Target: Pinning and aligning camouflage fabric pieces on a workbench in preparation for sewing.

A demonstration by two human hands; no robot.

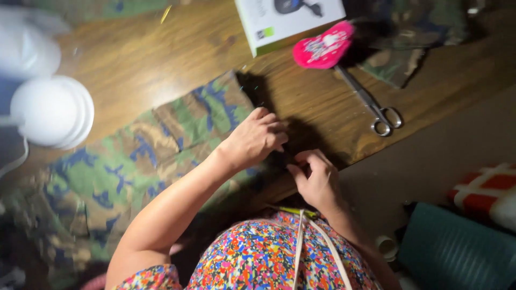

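While both hands work at the near edge of the camouflage fabric [161,145], the step in hand looks like fine handling of that edge, probably pinning or folding; a judgement only, since deep shadow covers the exact spot.

Left hand [252,140]: resting on the fabric's right end, fingers [274,129] curled and pressed close together, tips down on the cloth. Can't tell if they pinch anything.

Right hand [317,180]: just right of the fabric's edge, at the rim of the wooden surface [322,102]. Thumb and forefinger bent toward each other as if pinching something small; whatever it is stays hidden in shadow.

Next move, as I read it: needs the left hand holding the cloth flat and steady while the right places its pinch precisely, and better light on that edge would help.

Relative to the fabric: scissors [371,104] lie well to the right, with a pink heart-shaped pincushion [323,45] at their far end. White-and-green box [287,21] beyond the fabric's far corner. White lamp [51,110] to its left.
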